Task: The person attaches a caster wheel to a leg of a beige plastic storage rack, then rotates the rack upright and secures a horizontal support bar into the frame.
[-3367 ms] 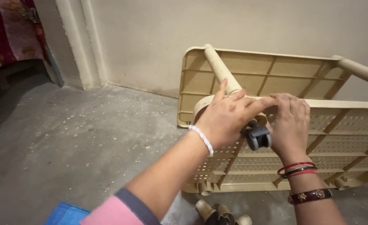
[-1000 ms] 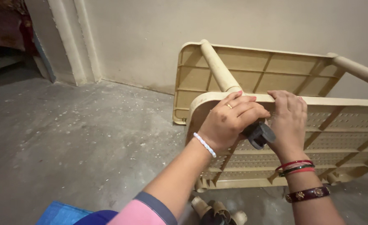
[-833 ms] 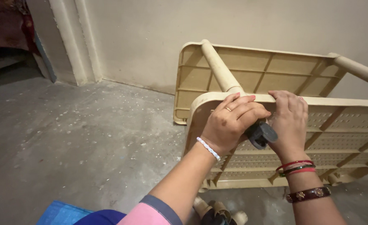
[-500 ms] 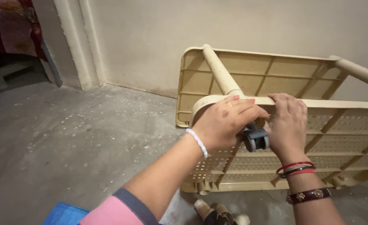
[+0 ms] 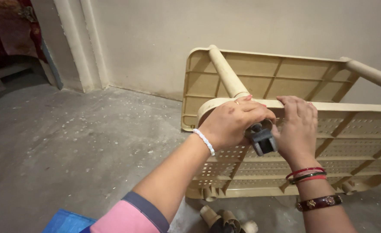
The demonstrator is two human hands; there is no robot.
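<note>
- Beige plastic shelf rack [image 5: 285, 82], lying on its side on the concrete floor [image 5: 69, 142] against the wall [image 5: 199, 26]: two perforated, ribbed shelves show, the far one upright by the wall and the near one under the hands. Compared with a second ago it sits a little further right and lower in view; that looks like head movement, since the rack lies on the floor as before.
- Two round beige posts [image 5: 225, 73] join the shelves, one at the left corner and one at the upper right.
- Left hand [image 5: 235, 123]: fingers curled together over the near shelf's corner socket and the top of the caster. In the last second the grip has barely shifted, which I judge to mean the wheel is still being pressed or worked into its socket rather than finished.
- Right hand [image 5: 298, 127]: fingers together and flat against the shelf edge just right of the caster, steadying it, unchanged.
- One grey caster wheel [image 5: 263, 140] sits between the two hands, at the shelf's corner.
- Loose beige post pieces [image 5: 225, 218] lie on the floor below the rack; about three show, partly cropped.
</note>
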